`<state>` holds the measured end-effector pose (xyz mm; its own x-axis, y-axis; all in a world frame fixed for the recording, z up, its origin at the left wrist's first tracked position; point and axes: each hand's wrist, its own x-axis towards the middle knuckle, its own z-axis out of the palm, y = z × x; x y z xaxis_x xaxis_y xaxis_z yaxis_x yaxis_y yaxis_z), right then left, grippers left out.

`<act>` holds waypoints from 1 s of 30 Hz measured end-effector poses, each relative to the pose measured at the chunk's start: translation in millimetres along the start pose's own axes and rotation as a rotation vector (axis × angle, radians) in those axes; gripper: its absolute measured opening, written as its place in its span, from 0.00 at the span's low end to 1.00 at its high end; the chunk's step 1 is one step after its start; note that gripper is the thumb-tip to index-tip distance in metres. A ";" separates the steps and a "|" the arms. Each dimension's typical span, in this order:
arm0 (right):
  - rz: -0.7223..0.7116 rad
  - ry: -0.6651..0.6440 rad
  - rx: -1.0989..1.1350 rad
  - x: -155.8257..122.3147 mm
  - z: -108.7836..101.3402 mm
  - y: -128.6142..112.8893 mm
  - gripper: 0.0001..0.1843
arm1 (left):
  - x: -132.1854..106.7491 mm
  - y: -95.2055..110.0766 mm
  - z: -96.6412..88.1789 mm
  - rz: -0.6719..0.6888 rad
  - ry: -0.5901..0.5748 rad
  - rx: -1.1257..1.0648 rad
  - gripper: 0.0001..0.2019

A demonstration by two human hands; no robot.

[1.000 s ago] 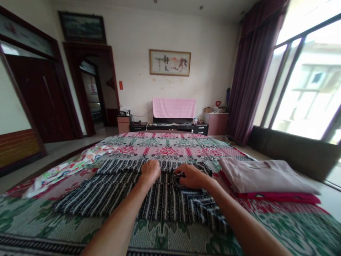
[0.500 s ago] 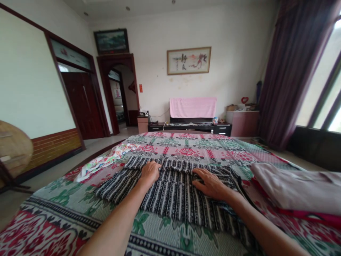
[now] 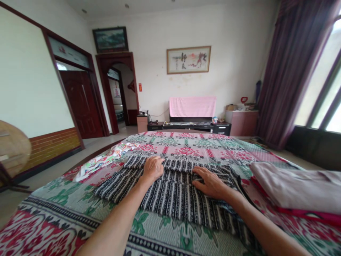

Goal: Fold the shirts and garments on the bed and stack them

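Lying under right hand, striped garment

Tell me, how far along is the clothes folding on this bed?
Done: a pale folded garment lies stacked on a red one at the right. In hand: the striped black-and-white garment, partly folded, with the left hand and the right hand on it. Left: finishing that fold, and a colourful floral cloth lies crumpled at the left.

The bed bears a striped garment, folded clothes, floral cloth.
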<state>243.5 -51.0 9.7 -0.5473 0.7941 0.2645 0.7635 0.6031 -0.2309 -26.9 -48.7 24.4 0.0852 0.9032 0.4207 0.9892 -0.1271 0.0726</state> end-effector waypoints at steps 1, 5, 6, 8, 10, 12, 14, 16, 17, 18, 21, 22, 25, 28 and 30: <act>-0.001 0.012 -0.002 0.1 -0.3 -0.4 0.29 | 0.7 4.1 1.8 0.029 0.000 -0.023 0.18; -0.039 0.066 -0.020 1.2 -0.2 -1.0 0.31 | 0.0 12.8 11.4 0.119 -0.222 -0.100 0.22; -0.047 0.073 -0.024 1.6 0.3 -0.9 0.31 | -1.1 12.5 12.9 0.130 -0.309 -0.117 0.23; -0.064 0.086 -0.031 2.2 1.3 -0.7 0.30 | -3.7 10.2 13.9 0.134 -0.451 -0.150 0.26; -0.083 0.101 -0.035 2.5 2.5 -0.9 0.31 | -5.5 7.5 12.8 0.135 -0.524 -0.172 0.27; -0.102 0.102 -0.027 2.2 3.8 -1.1 0.30 | -5.5 6.0 10.9 0.140 -0.540 -0.180 0.27; -0.121 0.074 -0.007 1.7 5.2 -1.3 0.28 | -4.0 5.7 9.2 0.157 -0.497 -0.184 0.26; -0.134 0.042 0.009 1.0 6.4 -1.3 0.25 | -2.1 4.7 8.2 0.168 -0.383 -0.159 0.23; -0.136 0.034 0.013 0.8 6.8 -1.4 0.24 | -1.4 3.4 8.1 0.140 -0.301 -0.126 0.23; -0.135 0.032 0.014 0.6 7.1 -1.6 0.24 | -1.3 1.3 8.3 0.085 -0.211 -0.081 0.23; -0.128 0.034 0.014 0.1 6.8 -2.8 0.24 | -3.3 -9.1 10.8 -0.172 -0.038 0.044 0.23; -0.127 0.033 0.015 0.1 6.4 -3.3 0.24 | -4.4 -13.2 12.1 -0.243 -0.051 0.058 0.24; -0.126 0.030 0.016 0.2 4.9 -4.5 0.24 | -6.3 -23.8 15.6 -0.338 -0.211 0.049 0.28; -0.129 0.032 0.024 0.6 4.0 -4.8 0.22 | -5.1 -29.0 16.9 -0.345 -0.307 0.035 0.31; -0.131 0.038 0.029 0.5 4.5 -5.0 0.21 | -4.1 -29.7 16.9 -0.346 -0.329 0.025 0.32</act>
<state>237.8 -53.3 6.8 -0.6274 0.7055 0.3295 0.6762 0.7035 -0.2188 -54.6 -41.6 5.2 -0.2210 0.9730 0.0667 0.9683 0.2107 0.1343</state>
